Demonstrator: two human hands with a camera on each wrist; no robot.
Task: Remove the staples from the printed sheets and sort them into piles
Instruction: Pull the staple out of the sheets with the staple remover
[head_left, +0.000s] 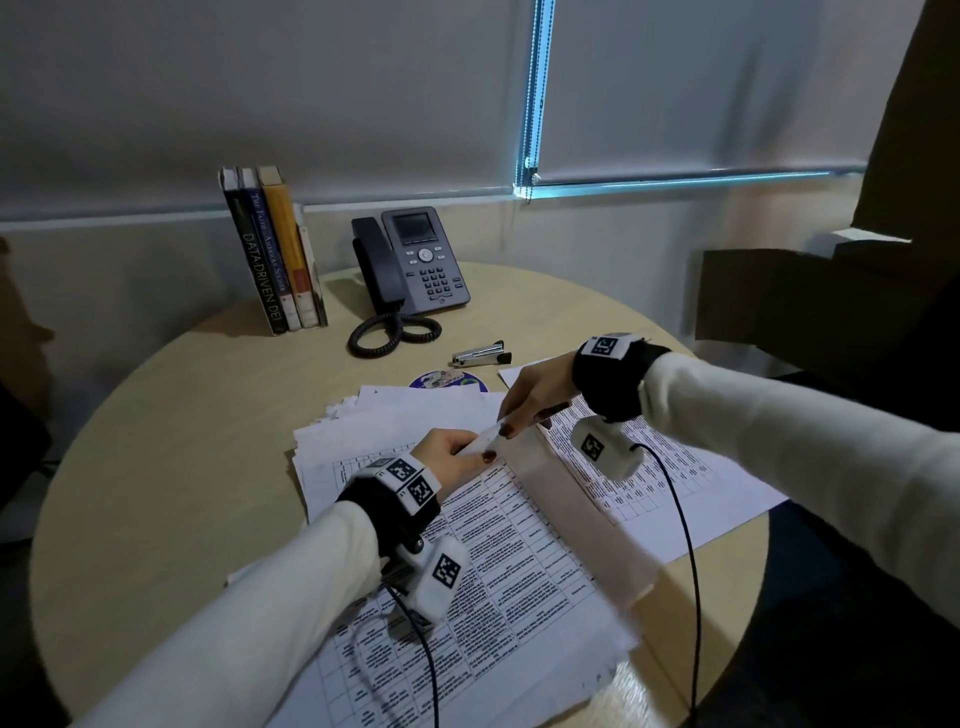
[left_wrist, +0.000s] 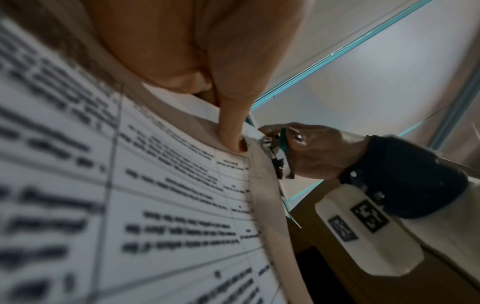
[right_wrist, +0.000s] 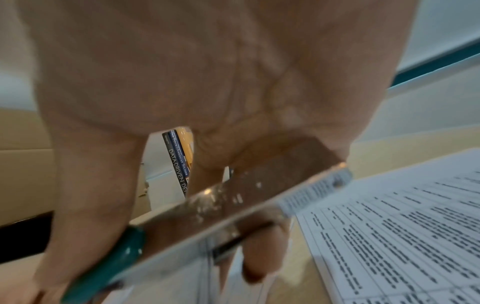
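Note:
A stapled set of printed sheets (head_left: 574, 501) is lifted off the table, blurred, its top edge between both hands. My left hand (head_left: 480, 451) pinches that edge, thumb on top; in the left wrist view a finger (left_wrist: 231, 127) presses the printed page (left_wrist: 168, 185). My right hand (head_left: 519, 418) grips a staple remover (left_wrist: 278, 158) with a teal handle and metal jaws, set against the sheets' corner. In the right wrist view the remover (right_wrist: 221, 207) lies across my curled fingers, its tip at the paper's edge (right_wrist: 315, 190). The staple itself is hidden.
Printed sheets (head_left: 467, 582) lie under my left arm, another pile (head_left: 691, 488) to the right, and white sheets (head_left: 410, 410) behind. A stapler (head_left: 480, 356), a round sticker (head_left: 449, 381), a desk phone (head_left: 415, 265) and standing books (head_left: 275, 254) occupy the round table's (head_left: 171, 441) far side.

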